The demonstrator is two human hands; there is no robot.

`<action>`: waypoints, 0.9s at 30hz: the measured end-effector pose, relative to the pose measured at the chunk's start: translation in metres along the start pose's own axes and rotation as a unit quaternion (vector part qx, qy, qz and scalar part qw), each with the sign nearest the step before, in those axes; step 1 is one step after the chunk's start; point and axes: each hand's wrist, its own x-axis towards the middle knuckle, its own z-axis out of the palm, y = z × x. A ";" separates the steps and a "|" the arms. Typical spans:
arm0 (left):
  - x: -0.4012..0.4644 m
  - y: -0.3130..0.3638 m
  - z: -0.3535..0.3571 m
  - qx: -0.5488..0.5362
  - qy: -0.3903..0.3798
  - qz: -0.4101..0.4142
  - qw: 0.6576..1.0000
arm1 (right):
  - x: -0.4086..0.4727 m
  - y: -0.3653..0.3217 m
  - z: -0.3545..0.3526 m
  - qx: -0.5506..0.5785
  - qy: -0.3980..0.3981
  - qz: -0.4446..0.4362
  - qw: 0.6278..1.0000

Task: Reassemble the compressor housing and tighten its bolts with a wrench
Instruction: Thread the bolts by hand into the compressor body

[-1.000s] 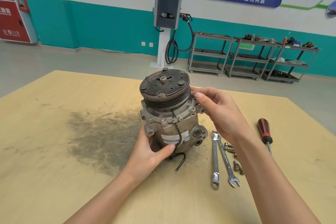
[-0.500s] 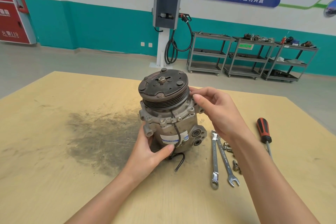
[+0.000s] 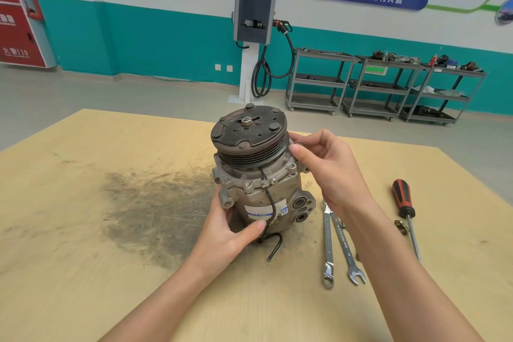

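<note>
The grey compressor (image 3: 266,191) stands upright on the wooden table (image 3: 83,258), its dark pulley (image 3: 248,133) on top and a black wire hanging down its front. My left hand (image 3: 224,233) grips the lower left of the housing, with the thumb across the white label. My right hand (image 3: 330,166) is at the upper right flange, just under the pulley rim. Its thumb and fingers pinch a small bolt (image 3: 296,144) that is mostly hidden by the fingertips. Two combination wrenches (image 3: 328,247) (image 3: 346,251) lie side by side to the right of the compressor.
A red-and-black screwdriver (image 3: 402,198) lies at the far right with a small brass nut (image 3: 399,223) beside its shaft. A dark greasy smear (image 3: 155,211) covers the table left of the compressor. Grey shelf carts (image 3: 319,78) stand far behind.
My right fingers have shifted slightly on the bolt at the flange. My left hand and the compressor stay where they were.
</note>
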 end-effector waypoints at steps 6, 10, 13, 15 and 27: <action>0.000 0.001 0.000 -0.001 -0.005 0.002 1.000 | -0.001 -0.004 -0.009 -0.034 -0.048 0.019 0.998; 0.000 0.001 0.000 0.001 -0.005 -0.001 1.000 | 0.000 -0.003 -0.007 -0.020 -0.037 0.011 0.999; 0.000 0.002 0.000 0.001 -0.005 -0.002 1.000 | 0.000 0.000 -0.003 0.014 -0.014 0.001 1.000; -0.001 0.002 0.000 0.000 -0.007 -0.001 1.000 | 0.000 -0.001 -0.004 0.003 -0.026 0.004 1.000; -0.003 0.006 0.000 0.011 -0.008 -0.009 1.000 | -0.001 -0.002 -0.003 -0.001 -0.021 0.002 1.000</action>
